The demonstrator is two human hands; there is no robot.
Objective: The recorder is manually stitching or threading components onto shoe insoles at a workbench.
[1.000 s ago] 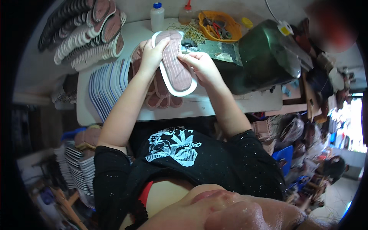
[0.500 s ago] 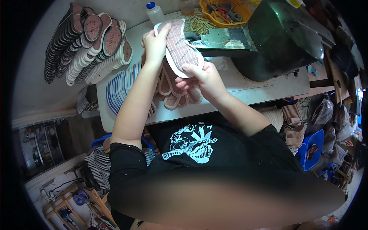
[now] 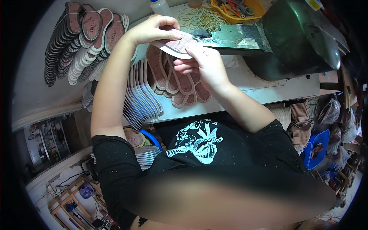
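Between both hands is a shoe insole with a checked pinkish-brown top and a white rim, lying crosswise and tilted beside the tip of a green machine arm. My left hand grips its left end, thumb on top and fingers curled. On its right end my right hand has the thumb pressed on top, other fingers beneath; the hand hides part of the insole. Below, several brown insoles with pale edging lie overlapped on the white table. To their left stands a row of blue-and-white striped insoles.
Tied bundles of insoles stand at the far left. A dark green machine body fills the right of the table. Behind are rubber bands, a yellow basket of tools and a blue-capped bottle.
The insole has turned from lengthwise to crosswise and tilted. My left hand has swung out to its left end, and my right hand now sits close by the machine arm's tip.
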